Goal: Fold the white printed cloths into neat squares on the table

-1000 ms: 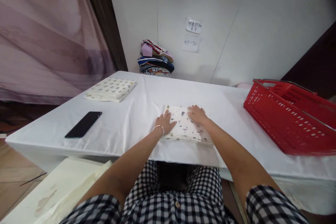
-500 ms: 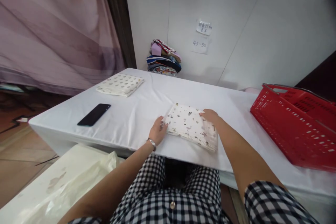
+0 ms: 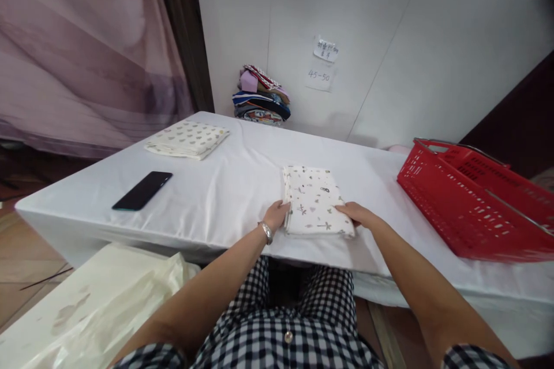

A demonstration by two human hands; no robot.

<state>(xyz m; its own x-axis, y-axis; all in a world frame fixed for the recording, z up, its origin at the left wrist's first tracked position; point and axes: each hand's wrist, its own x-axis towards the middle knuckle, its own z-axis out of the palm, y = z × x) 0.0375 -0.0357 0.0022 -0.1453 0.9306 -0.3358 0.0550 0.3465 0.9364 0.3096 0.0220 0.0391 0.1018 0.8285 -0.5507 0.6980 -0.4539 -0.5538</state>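
Gripping the folded cloth (image 3: 314, 200) at its near corners, left hand (image 3: 277, 215) and right hand (image 3: 357, 213) now pinch it, turned lengthwise on the worktop (image 3: 225, 184).

Two paper notes were fixed to the wall. The lower note (image 3: 319, 76) read "45-50". The upper note (image 3: 326, 50) bore handwriting too small to make out.

The person wears a black-and-white checked, buttoned garment (image 3: 285, 334) with short sleeves and a silver bracelet (image 3: 266, 233) on the left wrist.
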